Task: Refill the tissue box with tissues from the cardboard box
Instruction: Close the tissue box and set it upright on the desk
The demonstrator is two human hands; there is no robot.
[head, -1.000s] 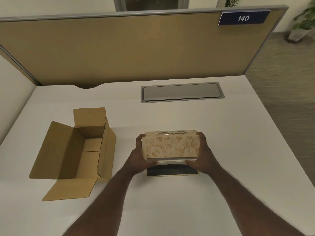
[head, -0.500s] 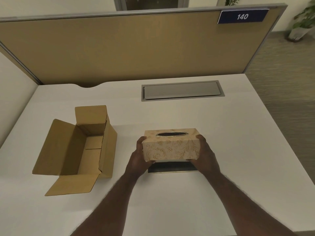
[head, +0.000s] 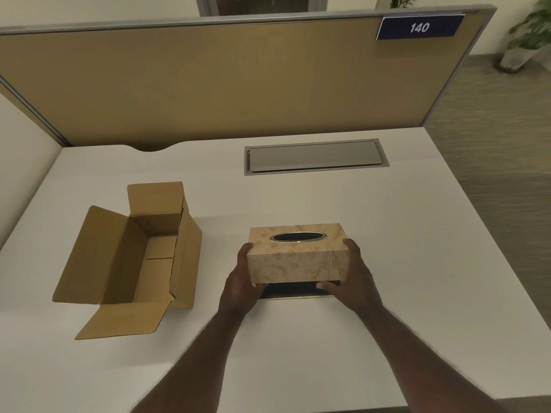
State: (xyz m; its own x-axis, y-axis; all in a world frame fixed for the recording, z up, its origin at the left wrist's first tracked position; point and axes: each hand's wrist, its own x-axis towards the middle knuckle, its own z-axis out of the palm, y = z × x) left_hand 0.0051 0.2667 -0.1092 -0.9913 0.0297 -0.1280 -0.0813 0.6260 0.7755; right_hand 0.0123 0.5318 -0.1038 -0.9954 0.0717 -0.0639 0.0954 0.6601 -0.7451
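Note:
A beige tissue box cover (head: 298,257) with a gold leaf pattern and a dark oval slot on top is held just above the desk. My left hand (head: 243,278) grips its left end and my right hand (head: 353,275) grips its right end. Under the cover's front edge a dark flat base (head: 293,290) with a pale rim lies on the desk, partly hidden. To the left stands the brown cardboard box (head: 134,257) with its flaps open; the part of its inside that I see holds nothing.
The white desk (head: 387,234) has a grey metal cable hatch (head: 316,156) at the back. A tan partition (head: 208,79) with a blue "140" sign (head: 419,26) stands behind. The desk's right edge drops to carpet, and a potted plant (head: 527,37) stands far right.
Both hands have tipped the cover from tilted toward me to level, so the oval slot now faces up, and lowered it closer over the dark base.

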